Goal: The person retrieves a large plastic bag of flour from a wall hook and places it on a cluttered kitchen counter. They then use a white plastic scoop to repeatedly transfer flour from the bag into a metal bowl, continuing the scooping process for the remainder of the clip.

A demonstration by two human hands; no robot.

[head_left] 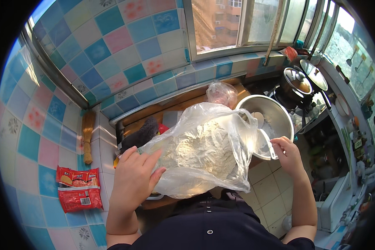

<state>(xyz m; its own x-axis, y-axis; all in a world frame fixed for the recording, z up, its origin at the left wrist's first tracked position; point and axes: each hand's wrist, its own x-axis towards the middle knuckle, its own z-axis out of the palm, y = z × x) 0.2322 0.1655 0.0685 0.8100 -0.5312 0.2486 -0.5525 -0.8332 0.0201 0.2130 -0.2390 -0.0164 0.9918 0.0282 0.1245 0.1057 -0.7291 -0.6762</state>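
A clear plastic bag (187, 182) of white flour (206, 152) lies wide open in front of me. At its left edge my left hand (133, 177) has its fingers curled on the plastic, thumb toward the flour. My right hand (286, 156) pinches the end of a white handle (272, 151), apparently a plastic scoop's; the bag hides its other end. Just beyond this handle stands a steel bowl (285, 121) with some white flour inside. Also in the bowl is a pale rounded thing (258, 118), perhaps an egg.
Behind the bag are a knotted plastic bag (222, 95) and a dark grey cloth (143, 134). Two red packets (79, 196) and a straw brush (88, 135) are by the left wall. A lidded pot (296, 83) sits on the stove at right, beside another pan (313, 74).
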